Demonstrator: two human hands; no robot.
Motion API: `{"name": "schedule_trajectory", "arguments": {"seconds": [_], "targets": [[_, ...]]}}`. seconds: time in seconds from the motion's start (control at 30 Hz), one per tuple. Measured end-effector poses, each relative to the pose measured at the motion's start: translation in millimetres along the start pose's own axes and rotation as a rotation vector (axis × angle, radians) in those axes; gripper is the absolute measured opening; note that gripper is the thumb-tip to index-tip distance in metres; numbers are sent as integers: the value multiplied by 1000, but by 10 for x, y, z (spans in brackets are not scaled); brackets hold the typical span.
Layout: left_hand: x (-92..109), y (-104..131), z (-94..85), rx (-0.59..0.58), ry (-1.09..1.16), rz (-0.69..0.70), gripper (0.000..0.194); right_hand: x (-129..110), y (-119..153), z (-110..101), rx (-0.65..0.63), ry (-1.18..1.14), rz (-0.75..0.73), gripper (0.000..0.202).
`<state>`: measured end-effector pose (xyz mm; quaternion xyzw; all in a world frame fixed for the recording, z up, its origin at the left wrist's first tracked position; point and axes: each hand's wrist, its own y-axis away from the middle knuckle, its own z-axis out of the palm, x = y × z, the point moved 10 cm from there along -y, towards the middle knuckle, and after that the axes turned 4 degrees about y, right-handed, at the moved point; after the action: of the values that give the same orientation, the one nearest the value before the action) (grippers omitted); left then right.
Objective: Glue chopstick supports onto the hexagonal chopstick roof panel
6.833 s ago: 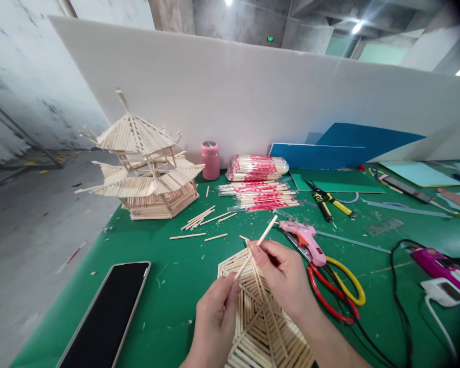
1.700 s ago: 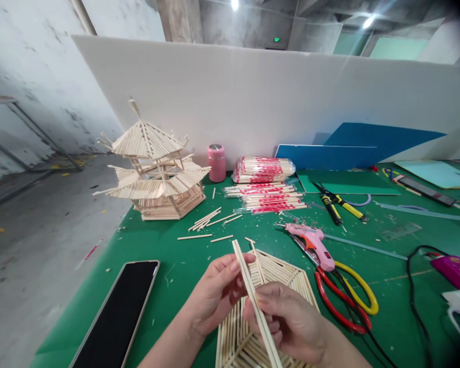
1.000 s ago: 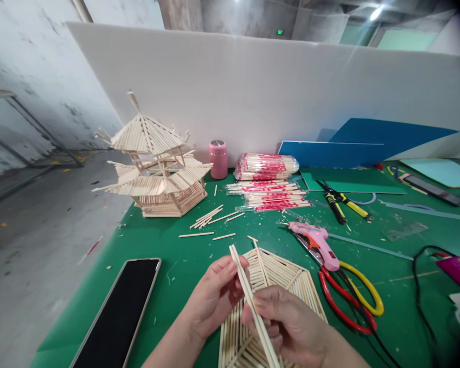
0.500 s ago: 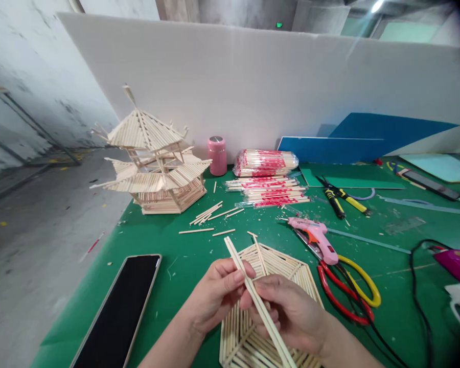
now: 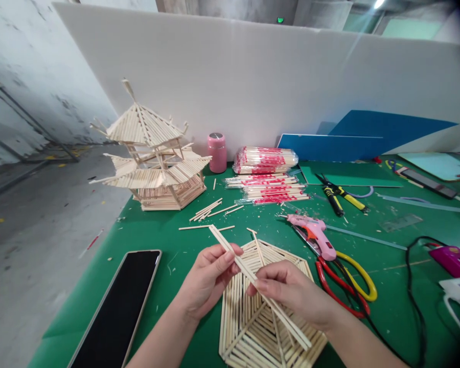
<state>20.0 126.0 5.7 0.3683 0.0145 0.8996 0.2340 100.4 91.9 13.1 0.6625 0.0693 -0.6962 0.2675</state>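
Note:
A pair of pale wooden chopsticks (image 5: 249,273) lies slantwise between my hands, held above the table. My left hand (image 5: 210,273) pinches them near the upper end, thumb on top. Farther down, my right hand (image 5: 291,291) grips the same chopsticks between thumb and fingers. Beneath them, flat on the green table, rests a many-sided panel (image 5: 237,317) made of sticks laid in rings with spokes. One thin stick (image 5: 257,245) lies across the panel's far edge.
At the back left stands a stick pagoda model (image 5: 153,168). Behind are a pink flask (image 5: 216,153) and wrapped chopsticks (image 5: 266,161). Cut sticks (image 5: 207,209) lie loose. A pink glue gun (image 5: 313,235), red-and-yellow-handled pliers (image 5: 345,286), wire strippers (image 5: 335,197) and a phone (image 5: 117,306) surround the panel.
The chopsticks' upper end has swung left and up. My hands have drawn apart along them, the left moving up-left and the right toward the lower end. At the far right edge another person's hand has appeared.

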Motion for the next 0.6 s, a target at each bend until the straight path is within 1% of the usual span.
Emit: {"name": "schedule_trajectory", "arguments": {"seconds": [0.1, 0.27, 0.33, 0.43, 0.5, 0.6], "targets": [[-16, 2, -18, 17, -11, 3, 11, -30, -20, -30, 27, 61, -38, 23], [-38, -1, -28, 21, 0, 0, 12, 2, -40, -54, 45, 100, -51, 26], [-61, 6, -1, 0, 5, -12, 15, -6, -41, -61, 45, 110, -54, 23], [-153, 29, 85, -71, -7, -69, 24, -31, -42, -64, 45, 104, -51, 19], [-224, 47, 124, -106, -22, -110, 22, -53, -44, -63, 47, 88, -53, 18], [-275, 53, 116, -101, -46, -130, 15, -83, -52, -57, 43, 87, -57, 17]]}}
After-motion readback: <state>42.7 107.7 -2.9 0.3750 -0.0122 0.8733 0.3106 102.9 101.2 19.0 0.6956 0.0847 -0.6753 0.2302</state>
